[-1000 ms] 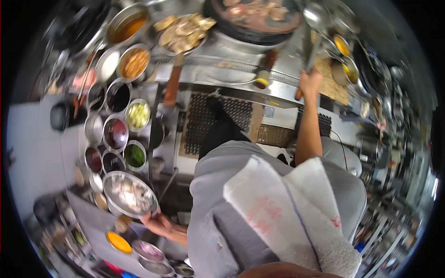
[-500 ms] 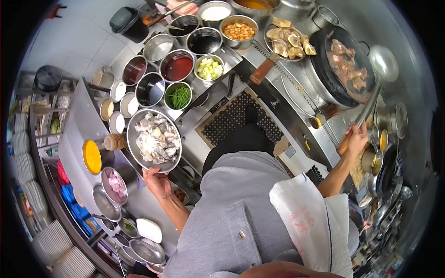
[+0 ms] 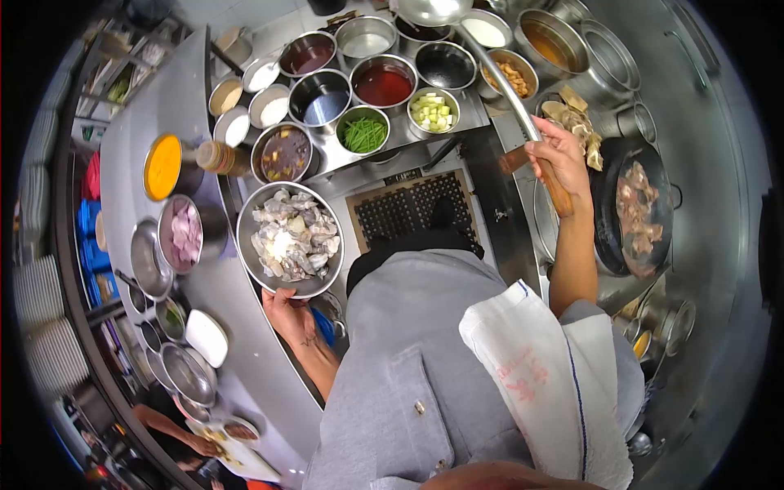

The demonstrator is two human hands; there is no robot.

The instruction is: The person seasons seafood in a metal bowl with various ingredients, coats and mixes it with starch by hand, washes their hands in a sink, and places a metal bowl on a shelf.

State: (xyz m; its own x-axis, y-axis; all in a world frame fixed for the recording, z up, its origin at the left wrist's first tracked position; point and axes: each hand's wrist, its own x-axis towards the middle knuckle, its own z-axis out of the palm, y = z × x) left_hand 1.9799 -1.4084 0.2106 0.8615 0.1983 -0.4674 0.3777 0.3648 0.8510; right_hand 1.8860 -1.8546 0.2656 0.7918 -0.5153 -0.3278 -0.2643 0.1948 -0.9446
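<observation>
My left hand [image 3: 287, 317] grips the near rim of a metal bowl [image 3: 309, 287], thumb over the edge. Inside lie greyish raw pieces [image 3: 302, 229] with a patch of white powder; their exact kind is unclear. My right hand [image 3: 562, 167] is closed around the wooden grip of a long steel ladle [image 3: 505, 77]. The ladle's cup [image 3: 434, 10] hangs over the back row of seasoning pots, partly past the top edge. Below it are a pot of dark liquid [image 3: 446, 65] and a pot of red liquid [image 3: 384, 82].
A wok [image 3: 674, 233] with browned meat pieces sits on the right. Chopped greens [image 3: 363, 135] and pale green cubes [image 3: 433, 113] fill nearby pots. Yellow liquid [image 3: 162, 167] and pink meat [image 3: 186, 233] stand left. Another person's hand [image 3: 204, 446] is over a cutting board [image 3: 245, 461].
My right hand has swung the ladle from beside the wok across to the seasoning pots. The view has turned; my left hand still holds the bowl.
</observation>
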